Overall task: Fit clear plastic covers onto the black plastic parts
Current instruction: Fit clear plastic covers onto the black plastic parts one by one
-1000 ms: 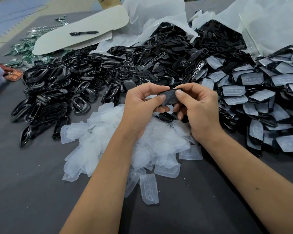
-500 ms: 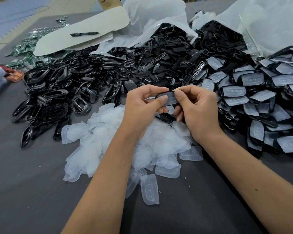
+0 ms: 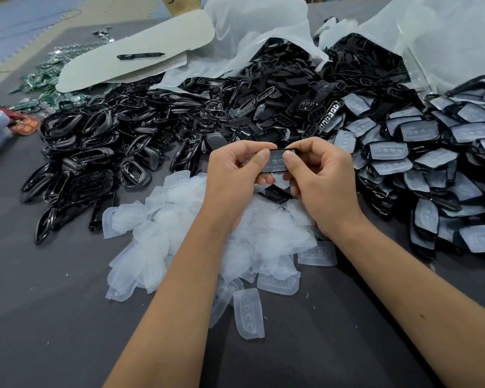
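Pinching by the edges, left hand (image 3: 235,175) and right hand (image 3: 319,177) are pressing a light, bendy clear cover (image 3: 275,161) onto a stiff black part (image 3: 281,149).

Dark grey table (image 3: 53,317). Glossy black parts (image 3: 101,152) heaped along its far side. Milky translucent covers (image 3: 157,233) with dimple rows mid-table. Black pen (image 3: 140,55) on pale grey-white sheet (image 3: 129,65), far-left corner. Green pieces (image 3: 39,79) beside it.

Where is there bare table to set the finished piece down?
Bare grey table lies left of the left forearm, below the clear covers, and between the two forearms near the bottom edge. The far side is crowded: black parts left and covered parts right.
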`<state>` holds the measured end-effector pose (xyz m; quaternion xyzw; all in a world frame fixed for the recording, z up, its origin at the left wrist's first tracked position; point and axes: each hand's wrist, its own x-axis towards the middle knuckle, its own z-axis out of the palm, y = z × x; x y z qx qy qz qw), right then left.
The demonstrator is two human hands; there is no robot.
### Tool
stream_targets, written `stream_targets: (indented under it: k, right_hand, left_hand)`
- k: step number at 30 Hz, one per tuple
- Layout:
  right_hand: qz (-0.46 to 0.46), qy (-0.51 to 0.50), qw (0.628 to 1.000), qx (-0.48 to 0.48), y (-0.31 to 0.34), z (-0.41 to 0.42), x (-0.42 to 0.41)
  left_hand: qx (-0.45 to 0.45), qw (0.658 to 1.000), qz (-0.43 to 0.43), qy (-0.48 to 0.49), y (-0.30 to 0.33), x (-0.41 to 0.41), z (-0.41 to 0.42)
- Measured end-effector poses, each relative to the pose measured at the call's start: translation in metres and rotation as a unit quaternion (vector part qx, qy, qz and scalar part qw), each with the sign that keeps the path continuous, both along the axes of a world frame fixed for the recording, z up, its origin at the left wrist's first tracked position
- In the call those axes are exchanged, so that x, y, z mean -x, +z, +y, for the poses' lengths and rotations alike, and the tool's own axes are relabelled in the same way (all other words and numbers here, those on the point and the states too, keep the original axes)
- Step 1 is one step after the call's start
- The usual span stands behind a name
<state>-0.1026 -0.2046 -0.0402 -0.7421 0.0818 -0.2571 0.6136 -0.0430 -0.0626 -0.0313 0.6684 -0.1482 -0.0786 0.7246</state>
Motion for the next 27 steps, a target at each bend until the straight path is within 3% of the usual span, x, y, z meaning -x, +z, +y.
stream_targets:
  k: [11, 27]
  right_hand:
    - [-0.009, 0.0, 1.0, -0.01, 0.0026, 0.0019, 0.0017]
    - [-0.011, 0.005, 0.999, 0.049, 0.0039, 0.0017, 0.002]
  left_hand:
    - [-0.009, 1.0, -0.028, 0.002, 0.0, 0.0026, -0.0015]
    - [0.001, 1.0, -0.029, -0.007, -0.0006, 0.0033, -0.003]
